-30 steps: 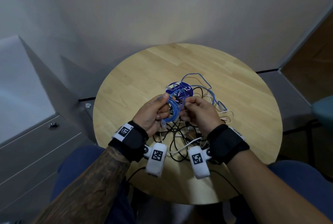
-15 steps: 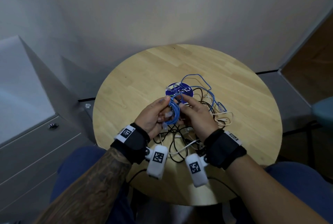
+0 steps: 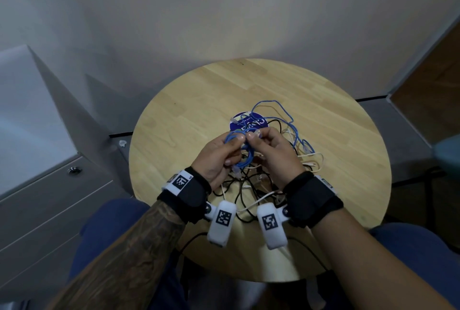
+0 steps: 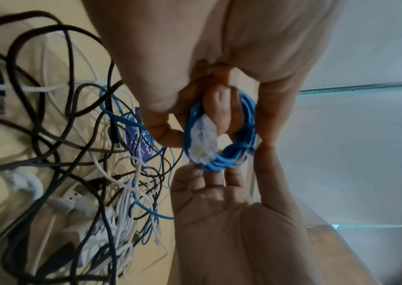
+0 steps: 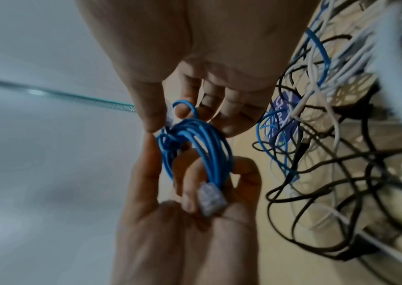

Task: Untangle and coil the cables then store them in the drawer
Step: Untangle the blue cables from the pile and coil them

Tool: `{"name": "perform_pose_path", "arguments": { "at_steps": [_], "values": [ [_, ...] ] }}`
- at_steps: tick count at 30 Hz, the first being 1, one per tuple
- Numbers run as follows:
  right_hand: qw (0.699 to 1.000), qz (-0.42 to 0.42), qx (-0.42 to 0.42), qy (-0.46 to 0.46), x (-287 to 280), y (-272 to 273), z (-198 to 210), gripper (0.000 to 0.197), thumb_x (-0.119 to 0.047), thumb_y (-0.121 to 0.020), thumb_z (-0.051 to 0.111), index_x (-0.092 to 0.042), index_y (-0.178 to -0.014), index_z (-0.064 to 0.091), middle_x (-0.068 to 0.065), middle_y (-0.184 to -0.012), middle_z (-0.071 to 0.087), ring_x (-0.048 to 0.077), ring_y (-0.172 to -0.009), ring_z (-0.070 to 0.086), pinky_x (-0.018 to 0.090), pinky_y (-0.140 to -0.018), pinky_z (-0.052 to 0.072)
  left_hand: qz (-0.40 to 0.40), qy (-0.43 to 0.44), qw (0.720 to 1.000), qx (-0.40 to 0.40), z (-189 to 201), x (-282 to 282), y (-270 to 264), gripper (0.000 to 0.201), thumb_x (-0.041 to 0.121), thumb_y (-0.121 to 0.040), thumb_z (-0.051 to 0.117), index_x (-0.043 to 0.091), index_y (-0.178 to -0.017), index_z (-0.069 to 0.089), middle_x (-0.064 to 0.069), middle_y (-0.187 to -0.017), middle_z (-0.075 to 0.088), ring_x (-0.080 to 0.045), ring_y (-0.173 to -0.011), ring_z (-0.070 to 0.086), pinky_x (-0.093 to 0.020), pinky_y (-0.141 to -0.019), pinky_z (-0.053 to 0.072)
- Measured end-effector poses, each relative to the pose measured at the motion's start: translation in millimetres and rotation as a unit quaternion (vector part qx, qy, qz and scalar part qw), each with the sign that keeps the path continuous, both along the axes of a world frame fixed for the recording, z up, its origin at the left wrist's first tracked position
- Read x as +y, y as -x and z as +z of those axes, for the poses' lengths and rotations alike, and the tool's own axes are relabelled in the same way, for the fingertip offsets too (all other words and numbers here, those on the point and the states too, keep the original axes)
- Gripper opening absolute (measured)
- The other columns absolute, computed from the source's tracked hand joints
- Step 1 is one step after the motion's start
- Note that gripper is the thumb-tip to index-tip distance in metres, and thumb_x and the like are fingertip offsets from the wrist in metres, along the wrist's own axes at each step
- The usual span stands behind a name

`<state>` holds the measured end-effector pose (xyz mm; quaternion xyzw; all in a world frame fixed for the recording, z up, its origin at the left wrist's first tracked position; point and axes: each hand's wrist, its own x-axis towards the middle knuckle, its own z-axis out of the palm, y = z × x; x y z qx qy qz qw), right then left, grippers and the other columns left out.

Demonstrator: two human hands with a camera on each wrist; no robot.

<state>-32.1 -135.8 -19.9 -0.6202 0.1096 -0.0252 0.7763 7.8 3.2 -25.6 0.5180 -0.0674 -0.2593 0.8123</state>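
A light-blue network cable wound into a small coil [image 3: 249,160] hangs between both hands above the round wooden table [image 3: 189,120]. My left hand [image 3: 234,142] grips the coil [image 4: 243,119] with fingers through it, and a clear plug [image 4: 203,138] dangles at its side. My right hand [image 3: 254,139] pinches a short loop of the same cable at the top of the coil [image 5: 209,146], thumb against fingers [image 5: 185,115]. Under the hands lies a tangle of black and white cables [image 3: 246,185]. A second, loose blue cable [image 3: 281,108] trails across the table behind.
A round dark-blue sticker [image 3: 249,123] lies on the table under the loose cables. A grey drawer unit [image 3: 49,210] with a lock [image 3: 74,170] stands to the left, its drawers closed. The wall is close behind the table. My knees are under its near edge.
My right hand has moved from the coil's right side to its top, meeting the left thumb there with a loop of the cable. The coil stays in my left hand.
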Motion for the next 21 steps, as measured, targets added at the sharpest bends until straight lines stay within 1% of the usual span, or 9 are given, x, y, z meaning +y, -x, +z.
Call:
{"name": "perform_pose_path", "arguments": {
  "at_steps": [2, 3, 5, 8, 11, 13, 16, 19, 21],
  "values": [
    [0.999, 0.024, 0.015, -0.042, -1.9, -0.3, 5.0, 0.016, -0.016, -0.094, 0.064, -0.017, -0.083, 0.053, 0.004, -0.084, 0.063, 0.016, -0.075, 0.059, 0.029, -0.066, 0.049, -0.020, -0.001, 1.000, -0.021, 3.8, 0.6, 1.4, 0.014, 0.002, -0.093, 0.055, 0.002, -0.106, 0.058, 0.000, -0.074, 0.064, -0.007, -0.057, 0.055, -0.015, -0.053, 0.047],
    [0.998, 0.039, 0.022, -0.043, -3.7, 0.0, 6.9, 0.016, -0.017, -0.094, 0.063, -0.018, -0.082, 0.053, -0.001, -0.080, 0.064, 0.012, -0.071, 0.059, 0.027, -0.063, 0.047, -0.025, -0.002, 0.999, -0.028, 3.4, 1.7, 0.7, 0.018, 0.003, -0.088, 0.060, 0.002, -0.107, 0.059, -0.008, -0.087, 0.069, -0.014, -0.072, 0.064, -0.024, -0.065, 0.056],
    [0.996, 0.068, 0.031, -0.047, -9.6, 0.5, 9.4, 0.014, -0.023, -0.095, 0.060, -0.019, -0.084, 0.053, -0.008, -0.077, 0.065, 0.007, -0.071, 0.059, 0.026, -0.063, 0.044, -0.024, -0.021, 0.999, -0.042, 3.7, 5.3, -1.7, 0.024, 0.008, -0.081, 0.067, 0.003, -0.104, 0.062, -0.016, -0.100, 0.068, -0.024, -0.089, 0.065, -0.037, -0.082, 0.057],
    [0.994, 0.084, 0.027, -0.070, -17.7, -0.1, 12.9, 0.011, -0.025, -0.094, 0.057, -0.017, -0.086, 0.057, -0.005, -0.083, 0.066, 0.011, -0.075, 0.057, 0.025, -0.064, 0.046, -0.020, -0.029, 0.999, -0.036, 4.4, 8.6, -4.0, 0.022, 0.007, -0.079, 0.072, 0.005, -0.099, 0.063, -0.010, -0.093, 0.070, -0.020, -0.085, 0.067, -0.028, -0.077, 0.056],
    [0.998, 0.037, -0.008, -0.057, -16.5, -1.4, 10.0, 0.003, -0.017, -0.090, 0.062, -0.014, -0.089, 0.061, -0.001, -0.078, 0.068, 0.013, -0.070, 0.058, 0.024, -0.059, 0.048, -0.043, -0.038, 0.997, -0.042, 2.5, 7.4, -3.4, 0.034, 0.007, -0.076, 0.075, 0.002, -0.106, 0.061, -0.011, -0.096, 0.066, -0.021, -0.084, 0.063, -0.027, -0.076, 0.053],
    [0.998, -0.018, -0.060, 0.022, -16.9, -1.6, 7.0, 0.008, -0.007, -0.091, 0.065, -0.014, -0.089, 0.066, -0.003, -0.076, 0.071, 0.012, -0.070, 0.063, 0.027, -0.064, 0.052, -0.043, -0.060, 0.996, -0.057, 1.4, 6.1, -1.9, 0.040, 0.010, -0.074, 0.075, 0.002, -0.111, 0.060, -0.013, -0.098, 0.063, -0.023, -0.088, 0.059, -0.030, -0.080, 0.050],
    [0.976, -0.050, -0.147, 0.153, -15.2, 1.0, 10.6, 0.014, -0.005, -0.088, 0.071, -0.019, -0.090, 0.074, -0.003, -0.080, 0.074, 0.012, -0.077, 0.067, 0.028, -0.075, 0.056, 0.004, -0.070, 0.995, -0.065, 0.4, 5.3, -1.2, 0.031, 0.011, -0.078, 0.071, 0.005, -0.107, 0.062, -0.010, -0.095, 0.067, -0.021, -0.087, 0.062, -0.032, -0.080, 0.052],
    [0.984, -0.038, -0.132, 0.112, -9.1, 3.8, 16.1, 0.017, -0.008, -0.094, 0.065, -0.018, -0.107, 0.071, 0.001, -0.077, 0.070, 0.011, -0.069, 0.065, 0.025, -0.070, 0.054, 0.029, -0.070, 0.995, -0.060, -1.1, 3.5, 1.3, 0.021, 0.011, -0.084, 0.070, 0.006, -0.104, 0.064, -0.011, -0.091, 0.068, -0.021, -0.083, 0.063, -0.032, -0.077, 0.052],
    [0.999, 0.004, -0.046, 0.026, -10.5, 2.2, 18.8, 0.022, -0.010, -0.097, 0.060, -0.009, -0.118, 0.066, -0.001, -0.072, 0.065, 0.009, -0.063, 0.058, 0.023, -0.067, 0.051, 0.024, -0.065, 0.996, -0.056, 2.8, 0.0, 6.0, 0.012, 0.008, -0.091, 0.062, 0.005, -0.102, 0.063, -0.003, -0.077, 0.067, -0.010, -0.063, 0.059, -0.019, -0.060, 0.048]
  ]
}}
